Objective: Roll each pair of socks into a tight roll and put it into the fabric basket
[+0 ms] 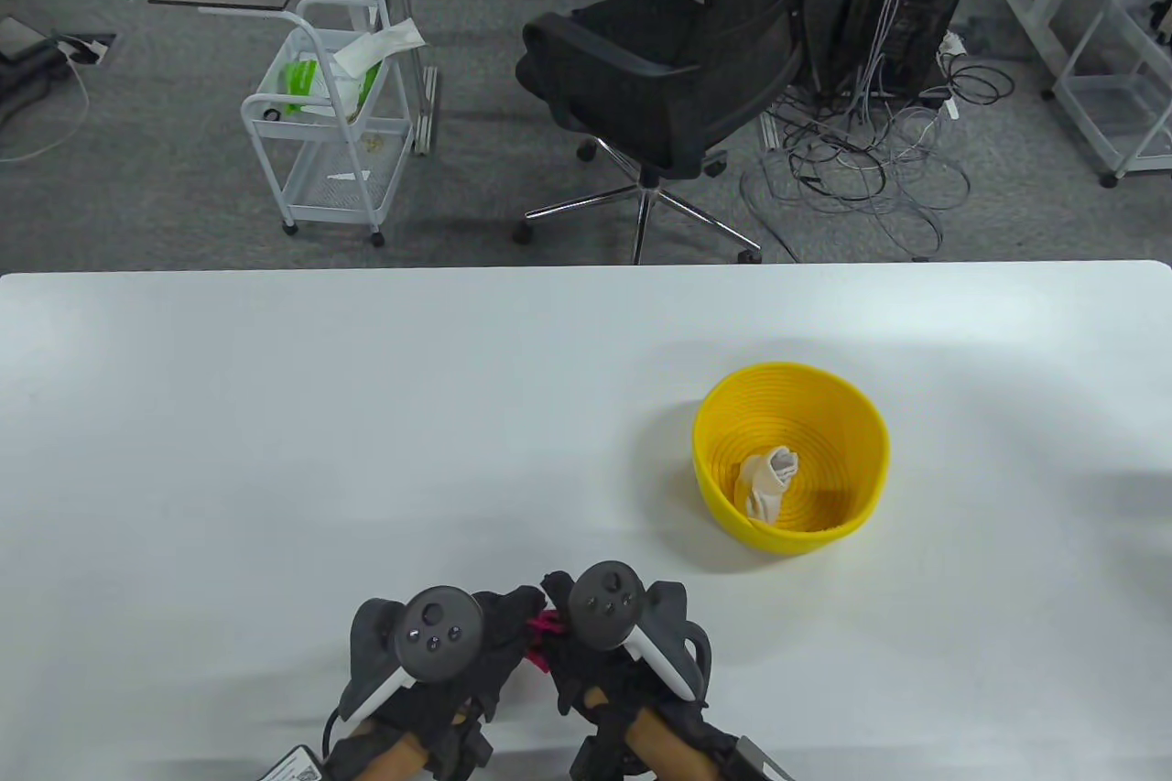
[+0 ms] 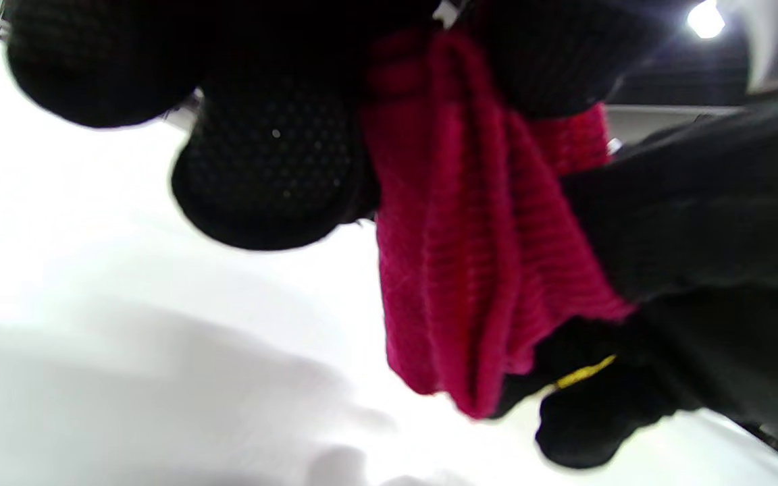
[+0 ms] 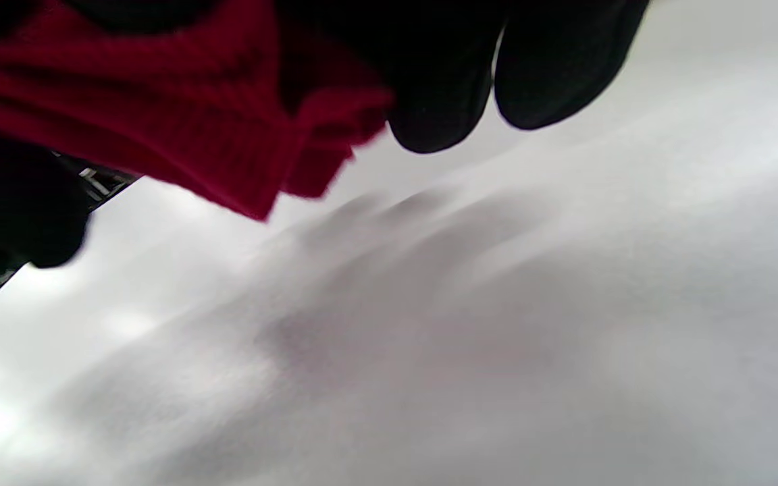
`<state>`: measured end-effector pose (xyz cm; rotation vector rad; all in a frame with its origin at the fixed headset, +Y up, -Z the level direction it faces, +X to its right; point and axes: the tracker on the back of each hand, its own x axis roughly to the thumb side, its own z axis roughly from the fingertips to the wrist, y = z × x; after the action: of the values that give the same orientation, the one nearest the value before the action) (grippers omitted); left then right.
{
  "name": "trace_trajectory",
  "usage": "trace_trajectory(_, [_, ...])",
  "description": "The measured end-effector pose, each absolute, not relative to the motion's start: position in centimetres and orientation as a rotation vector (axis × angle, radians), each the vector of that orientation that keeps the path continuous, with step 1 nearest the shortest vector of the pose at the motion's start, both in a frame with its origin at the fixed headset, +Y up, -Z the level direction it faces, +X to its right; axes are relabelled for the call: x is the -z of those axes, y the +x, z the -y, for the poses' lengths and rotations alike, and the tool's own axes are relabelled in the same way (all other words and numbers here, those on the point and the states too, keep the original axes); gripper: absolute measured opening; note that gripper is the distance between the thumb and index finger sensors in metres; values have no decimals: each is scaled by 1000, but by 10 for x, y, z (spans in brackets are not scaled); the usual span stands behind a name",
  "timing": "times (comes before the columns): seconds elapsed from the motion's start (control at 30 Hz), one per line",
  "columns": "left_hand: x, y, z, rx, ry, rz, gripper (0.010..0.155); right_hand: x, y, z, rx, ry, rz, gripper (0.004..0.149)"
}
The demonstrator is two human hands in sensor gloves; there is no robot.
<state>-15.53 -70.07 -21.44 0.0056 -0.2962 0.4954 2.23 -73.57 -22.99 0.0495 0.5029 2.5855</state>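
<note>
A crimson sock pair point(image 1: 544, 634) is bunched between my two hands near the table's front edge, just above the surface. My left hand point(image 1: 499, 634) grips it from the left; its black gloved fingers point(image 2: 274, 169) curl round the ribbed crimson sock pair point(image 2: 470, 243). My right hand point(image 1: 569, 634) grips the crimson sock pair point(image 3: 179, 115) from the right, with gloved fingers point(image 3: 443, 88) curled over the fabric. Most of the socks are hidden by the hands and trackers. The yellow fabric basket point(image 1: 856, 442) stands to the right and farther back, with a white sock roll point(image 1: 767, 481) inside.
The white table point(image 1: 275, 451) spreads wide to the left and behind the hands. Beyond its far edge are a black office chair point(image 1: 678, 67), a white wire cart point(image 1: 330, 122) and tangled cables point(image 1: 870, 168) on the floor.
</note>
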Motion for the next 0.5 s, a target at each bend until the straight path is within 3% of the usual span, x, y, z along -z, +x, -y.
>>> trace_trajectory(0.2, [209, -158, 683, -552, 80, 341, 41, 234, 29, 742, -2394, -24, -678, 62])
trace_trajectory(0.5, [224, -177, 689, -764, 54, 259, 41, 235, 46, 736, -1836, -44, -642, 53])
